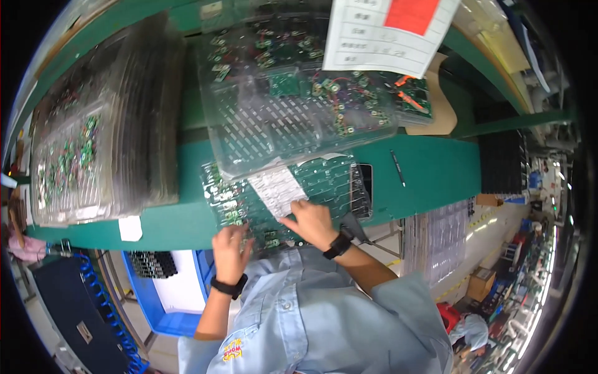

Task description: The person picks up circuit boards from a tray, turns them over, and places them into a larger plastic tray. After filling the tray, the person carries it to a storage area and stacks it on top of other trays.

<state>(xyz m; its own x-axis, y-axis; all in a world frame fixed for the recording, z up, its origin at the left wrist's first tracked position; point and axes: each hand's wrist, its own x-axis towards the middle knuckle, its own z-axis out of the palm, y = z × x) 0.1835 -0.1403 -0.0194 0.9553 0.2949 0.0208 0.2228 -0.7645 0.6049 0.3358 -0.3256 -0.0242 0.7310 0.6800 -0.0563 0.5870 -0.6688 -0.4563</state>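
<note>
In front of me lies a clear plastic tray with small green circuit boards along its left side. My left hand is at the tray's near left edge, its fingers bent beside the boards and its thumb apart. My right hand has its fingertips on the lower part of a white paper sheet lying over the tray; thumb and fingers are apart. Just beyond, a larger clear tray overlaps the sheet's far end and carries several wired circuit boards.
A tall stack of clear trays stands on the left of the green table. To the right lie a phone-like dark device and a pen. A printed card hangs over the far side. Below left is a blue bin.
</note>
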